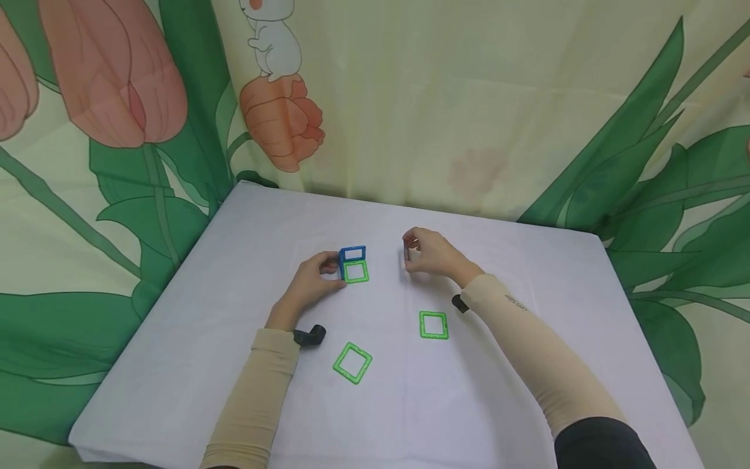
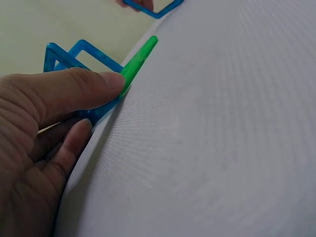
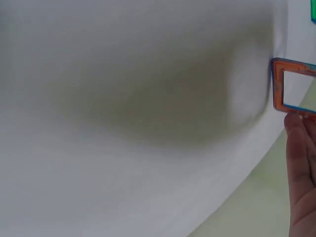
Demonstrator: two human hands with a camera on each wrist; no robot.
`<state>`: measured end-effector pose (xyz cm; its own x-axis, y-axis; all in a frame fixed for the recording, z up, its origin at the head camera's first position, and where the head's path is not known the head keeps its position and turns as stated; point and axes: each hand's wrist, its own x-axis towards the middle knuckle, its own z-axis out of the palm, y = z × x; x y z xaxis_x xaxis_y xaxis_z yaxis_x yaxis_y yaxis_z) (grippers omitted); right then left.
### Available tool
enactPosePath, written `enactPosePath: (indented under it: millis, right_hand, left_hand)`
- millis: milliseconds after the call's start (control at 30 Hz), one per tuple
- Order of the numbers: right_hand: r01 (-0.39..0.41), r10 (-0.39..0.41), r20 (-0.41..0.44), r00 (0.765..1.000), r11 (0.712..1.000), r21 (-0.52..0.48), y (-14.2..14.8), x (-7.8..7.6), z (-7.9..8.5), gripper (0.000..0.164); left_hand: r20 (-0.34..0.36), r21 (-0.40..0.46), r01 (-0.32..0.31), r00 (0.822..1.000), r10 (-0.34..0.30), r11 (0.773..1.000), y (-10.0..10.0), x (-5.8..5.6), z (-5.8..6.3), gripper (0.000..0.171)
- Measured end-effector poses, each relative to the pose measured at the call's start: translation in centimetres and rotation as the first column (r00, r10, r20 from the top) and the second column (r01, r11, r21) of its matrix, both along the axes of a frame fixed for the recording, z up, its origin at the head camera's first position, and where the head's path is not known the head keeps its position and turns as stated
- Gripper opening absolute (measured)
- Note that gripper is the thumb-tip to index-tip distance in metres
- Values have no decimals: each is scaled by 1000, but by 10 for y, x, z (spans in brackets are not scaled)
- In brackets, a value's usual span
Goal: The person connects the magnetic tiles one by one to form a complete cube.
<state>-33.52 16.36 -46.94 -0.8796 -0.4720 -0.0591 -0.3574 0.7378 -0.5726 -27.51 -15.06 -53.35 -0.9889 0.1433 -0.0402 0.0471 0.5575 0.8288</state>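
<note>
My left hand (image 1: pixel 310 281) grips a blue magnetic tile (image 1: pixel 342 266) by its edges, thumb nearest me. That tile stands at the left side of a flat green square tile (image 1: pixel 357 280), and a second blue tile (image 1: pixel 354 248) stands along the green one's far side. In the left wrist view the thumb lies against the green tile (image 2: pixel 140 64). To the right, my right hand (image 1: pixel 436 255) pinches an upright square tile (image 1: pixel 406 251). The right wrist view shows this tile (image 3: pixel 278 89) with an orange face and blue edging, its lower edge near the cloth.
Two loose green square tiles lie flat on the white-covered table (image 1: pixel 234 391): one green tile (image 1: pixel 433 336) below my right hand, another green tile (image 1: pixel 341 371) nearer me. A patterned curtain (image 1: pixel 410 130) hangs behind the table's far edge.
</note>
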Motion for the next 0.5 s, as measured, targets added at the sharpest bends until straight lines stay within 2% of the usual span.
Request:
enactPosePath:
  millis: [100, 267, 500]
  right_hand:
    - [-48, 49, 19, 999, 998, -28, -16, -3, -2, 62]
    - [-74, 80, 82, 993, 994, -77, -36, -1, -4, 62]
    - [-129, 140, 117, 983, 987, -91, -57, 2, 0, 62]
  left_hand:
    - [7, 6, -2, 1000, 2, 1000, -1, 1, 0, 75]
    - [4, 7, 2, 1000, -2, 1000, -1, 0, -1, 75]
    - [4, 13, -13, 1000, 13, 1000, -1, 0, 0, 74]
